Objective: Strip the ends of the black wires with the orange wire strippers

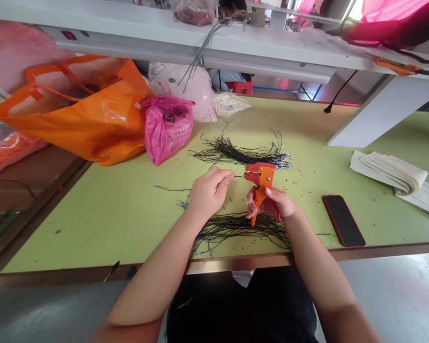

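My left hand (209, 191) pinches a thin black wire (238, 176), whose free end points right at the jaws of an orange and red wire stripper (264, 178). The wire's other end, with a blue tip, trails out to the left. Around the stripper's handles wraps my right hand (271, 202). Whether the wire tip is inside the jaws is too small to tell. Behind the tool lies a bundle of black wires (232, 150) with blue ends at its right. A second bundle of black wires (246, 231) lies under my hands near the table's front edge.
An orange bag (107, 114) and a pink plastic bag (168, 128) stand at the back left. To the right lie a phone (343, 220) and folded papers (389, 171). A white shelf (271, 45) spans the back, and a white support panel (373, 112) stands on the table.
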A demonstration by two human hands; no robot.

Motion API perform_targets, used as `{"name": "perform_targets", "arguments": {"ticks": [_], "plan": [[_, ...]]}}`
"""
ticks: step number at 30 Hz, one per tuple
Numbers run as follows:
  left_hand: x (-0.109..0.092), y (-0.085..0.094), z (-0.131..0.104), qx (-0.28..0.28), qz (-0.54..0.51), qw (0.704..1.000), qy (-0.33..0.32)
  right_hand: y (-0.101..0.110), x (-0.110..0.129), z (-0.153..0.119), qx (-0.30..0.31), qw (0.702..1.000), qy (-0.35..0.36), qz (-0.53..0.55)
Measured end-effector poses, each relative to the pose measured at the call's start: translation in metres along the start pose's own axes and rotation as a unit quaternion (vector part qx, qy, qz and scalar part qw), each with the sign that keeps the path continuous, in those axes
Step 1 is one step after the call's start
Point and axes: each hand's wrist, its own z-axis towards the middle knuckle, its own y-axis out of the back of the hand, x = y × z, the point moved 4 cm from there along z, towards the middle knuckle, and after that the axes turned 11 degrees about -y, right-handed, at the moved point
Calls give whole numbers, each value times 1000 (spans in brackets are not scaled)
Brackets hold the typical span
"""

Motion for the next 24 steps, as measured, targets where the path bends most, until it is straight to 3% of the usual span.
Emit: {"name": "perform_targets", "arguments": {"ticks": [4, 7, 9, 14, 24], "plan": [[-7, -8, -4, 30, 43, 998, -22, -1, 2, 5, -62, 997, 48, 11], [-12, -9, -4, 47, 76, 995, -51, -3, 0, 5, -26, 999, 20, -17], [-10, -3, -3, 18, 62, 997, -45, -3, -2, 3, 4, 999, -4, -34], [0, 12, -1, -64, 8, 998, -5, 2, -2, -2, 10, 1000, -5, -24], [-12, 2, -1, -5, 45, 998, -45, -5, -2, 0, 26, 999, -34, -31]]}}
